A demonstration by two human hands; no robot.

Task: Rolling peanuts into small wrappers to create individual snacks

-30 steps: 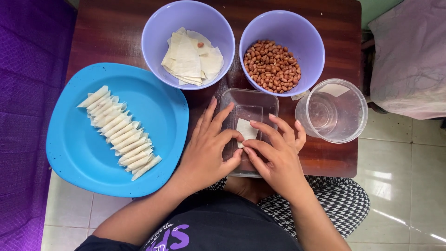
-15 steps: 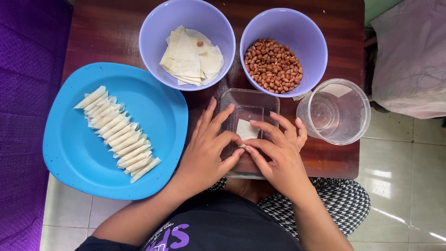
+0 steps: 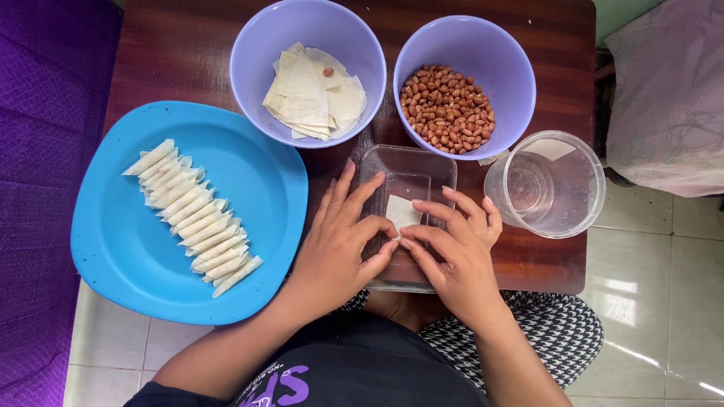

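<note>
My left hand and my right hand meet over a clear rectangular container at the table's near edge. Between their fingertips lies a small pale dough wrapper, pinched and folded by both thumbs and forefingers. A lilac bowl beyond my left hand holds a stack of flat wrappers with one peanut on top. A second lilac bowl holds brown peanuts. On the blue plate at left lies a row of several rolled wrappers.
A clear round plastic tub stands at the right of the dark wooden table. Purple fabric borders the left side, a pale cloth the upper right. Tiled floor shows below.
Both hands stay over the clear container; the fingers have drawn a little closer around the small wrapper. Nothing else has moved.
</note>
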